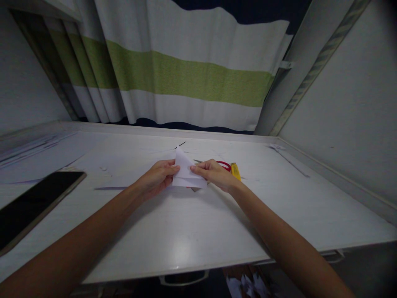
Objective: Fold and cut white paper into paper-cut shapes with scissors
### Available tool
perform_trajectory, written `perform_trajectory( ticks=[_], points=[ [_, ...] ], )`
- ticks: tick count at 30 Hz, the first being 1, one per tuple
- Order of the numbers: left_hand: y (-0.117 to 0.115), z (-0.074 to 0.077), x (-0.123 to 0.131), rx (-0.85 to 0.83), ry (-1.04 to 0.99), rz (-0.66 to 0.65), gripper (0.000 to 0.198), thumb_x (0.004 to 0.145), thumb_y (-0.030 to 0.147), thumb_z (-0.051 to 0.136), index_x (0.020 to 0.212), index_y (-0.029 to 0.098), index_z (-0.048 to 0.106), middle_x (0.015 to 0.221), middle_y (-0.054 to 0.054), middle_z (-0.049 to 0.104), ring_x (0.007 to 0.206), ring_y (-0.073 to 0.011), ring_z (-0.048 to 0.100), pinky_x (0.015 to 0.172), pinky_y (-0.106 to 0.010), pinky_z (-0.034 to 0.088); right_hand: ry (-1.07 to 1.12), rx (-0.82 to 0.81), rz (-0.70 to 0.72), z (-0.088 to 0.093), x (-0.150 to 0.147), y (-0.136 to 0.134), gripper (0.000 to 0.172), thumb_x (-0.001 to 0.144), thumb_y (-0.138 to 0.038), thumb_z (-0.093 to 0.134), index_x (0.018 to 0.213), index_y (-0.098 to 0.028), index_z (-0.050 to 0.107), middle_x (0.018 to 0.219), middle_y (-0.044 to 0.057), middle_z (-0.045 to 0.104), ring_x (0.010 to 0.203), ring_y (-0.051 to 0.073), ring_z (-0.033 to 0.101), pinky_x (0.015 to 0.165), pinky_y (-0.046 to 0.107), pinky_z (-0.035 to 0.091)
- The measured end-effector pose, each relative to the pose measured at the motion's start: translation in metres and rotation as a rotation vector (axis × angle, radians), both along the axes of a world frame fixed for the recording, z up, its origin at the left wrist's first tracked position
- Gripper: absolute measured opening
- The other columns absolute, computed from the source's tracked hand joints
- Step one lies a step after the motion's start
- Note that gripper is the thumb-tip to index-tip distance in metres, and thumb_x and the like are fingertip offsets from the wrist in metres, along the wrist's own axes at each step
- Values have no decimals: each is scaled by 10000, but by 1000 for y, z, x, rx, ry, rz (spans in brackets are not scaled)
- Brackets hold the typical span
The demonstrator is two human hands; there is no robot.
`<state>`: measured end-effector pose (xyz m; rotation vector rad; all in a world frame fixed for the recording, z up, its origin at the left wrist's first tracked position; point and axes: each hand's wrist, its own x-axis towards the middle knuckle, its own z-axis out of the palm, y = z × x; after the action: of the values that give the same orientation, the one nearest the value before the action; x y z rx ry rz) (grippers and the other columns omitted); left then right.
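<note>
A piece of white folded paper [185,171] is held up above the middle of the desk, its pointed tip upward and a crease running across its lower part. My left hand [159,176] pinches its left edge between thumb and fingers. On the right side, my right hand [214,171] grips it the same way, thumb on the front face. Just behind my right hand lie scissors with red handles [226,165], partly hidden, and a yellow tool [235,171], perhaps a cutter or tape measure. Below the paper shows the corner of a brownish flat piece [196,189].
A dark-screened phone [37,203] lies at the left, near a stack of paper sheets [34,151]. A thin dark pointed item [180,145] lies behind the paper. A long thin strip [291,161] is at the right. A striped curtain [192,74] hangs behind the desk [192,236].
</note>
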<state>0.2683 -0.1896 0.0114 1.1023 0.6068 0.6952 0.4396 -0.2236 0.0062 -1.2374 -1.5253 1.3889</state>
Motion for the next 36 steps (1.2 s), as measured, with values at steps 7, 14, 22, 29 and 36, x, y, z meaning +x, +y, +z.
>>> perform_trajectory(
  ticks=[7,14,22,29,36],
  points=[
    [2,-5,-1,72,21,-42,302,738,132,527,1034,85,564,862,-97,651,798,-164,591,739,-254,436,-51,16,-54,0,1,2,266,729,-350,539,768,-104,632,617,24,600,506,69,495,466,186,373],
    [5,-9,-2,85,52,-52,242,725,168,551,945,86,611,818,-90,661,764,-159,593,726,-254,431,-67,64,-37,-5,6,5,266,703,-354,562,725,-98,632,617,27,596,499,68,486,457,184,354],
    [0,-5,-1,134,30,-31,274,704,180,582,965,98,605,893,-90,654,849,-177,583,795,-294,409,-135,87,1,-3,9,6,284,715,-369,541,733,-103,636,630,28,593,511,76,484,496,212,357],
    [-2,-3,1,259,66,147,212,708,260,585,847,111,646,974,-102,636,923,-184,558,810,-299,413,-308,240,72,-1,6,2,278,733,-342,516,698,-89,625,587,8,523,483,53,378,432,186,269],
    [-2,-5,1,278,87,230,247,698,317,592,837,122,652,851,-96,671,793,-186,597,700,-300,461,-316,251,125,-2,5,2,278,734,-336,518,722,-82,631,597,19,535,477,56,387,422,186,264]
  ],
)
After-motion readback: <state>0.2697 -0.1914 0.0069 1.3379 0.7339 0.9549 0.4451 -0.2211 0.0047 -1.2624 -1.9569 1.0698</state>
